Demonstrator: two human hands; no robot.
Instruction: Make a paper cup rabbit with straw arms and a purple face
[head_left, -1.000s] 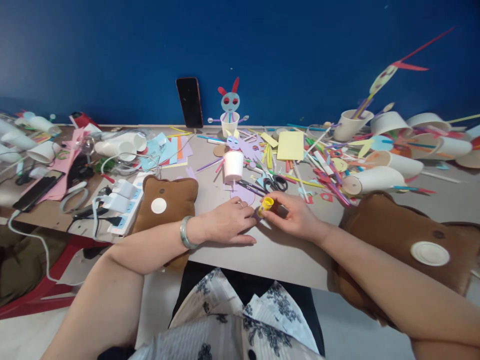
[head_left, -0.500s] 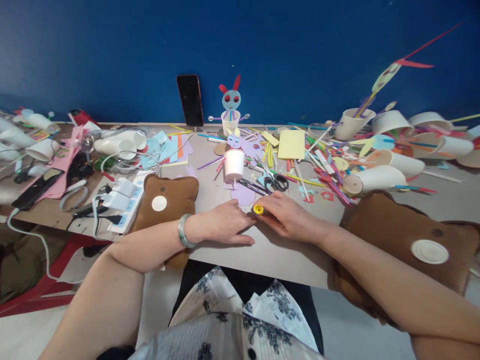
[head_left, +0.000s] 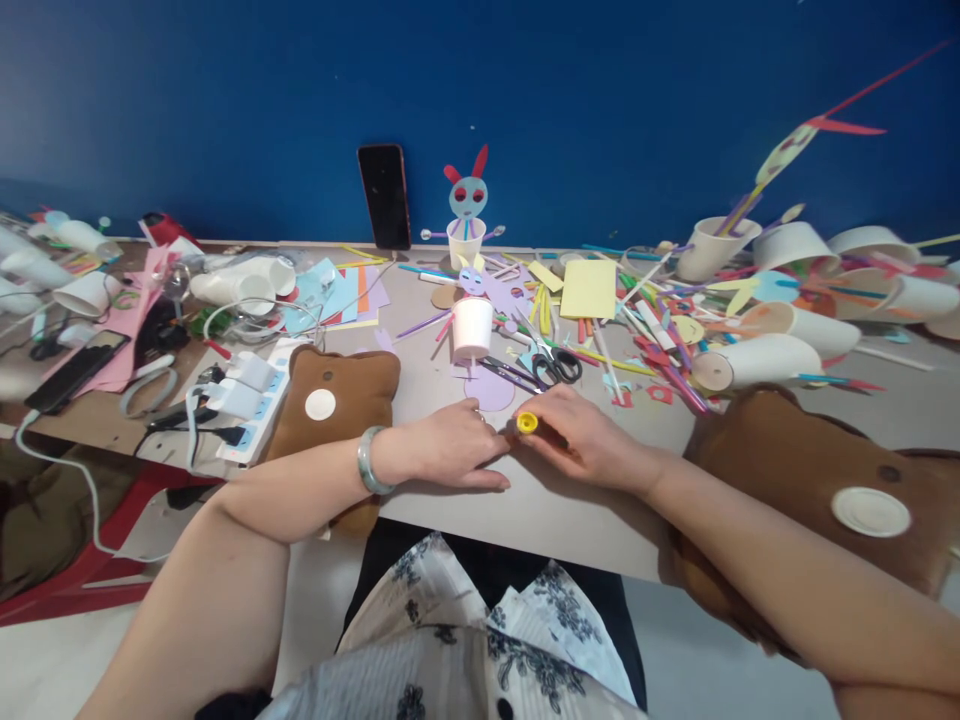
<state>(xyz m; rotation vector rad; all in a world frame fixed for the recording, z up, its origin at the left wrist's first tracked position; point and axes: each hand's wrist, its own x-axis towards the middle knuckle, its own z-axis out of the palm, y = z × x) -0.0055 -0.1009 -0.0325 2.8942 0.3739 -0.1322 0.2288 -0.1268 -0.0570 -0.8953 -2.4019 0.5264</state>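
A small yellow round cap-like piece [head_left: 527,423] is held between the fingers of my right hand [head_left: 574,435], low over the table. My left hand [head_left: 454,445] rests palm down on the table beside it, fingers toward the right hand; whether anything is under it is hidden. Just beyond my hands lies a purple paper circle [head_left: 489,390]. Behind that stands a white paper cup [head_left: 472,328] with a purple paper face [head_left: 471,281] above it. Black scissors [head_left: 559,366] lie to the right of the cup.
A phone [head_left: 385,197] leans on the blue wall beside a cup figure [head_left: 468,197] with red ears. Brown cushions [head_left: 341,390] flank my arms, near a power strip [head_left: 262,410]. Paper cups [head_left: 757,362], strips and a yellow pad [head_left: 589,289] crowd the right.
My right hand and the yellow piece have shifted slightly to the right. My left hand stays almost where it was. The whole view has moved a little.
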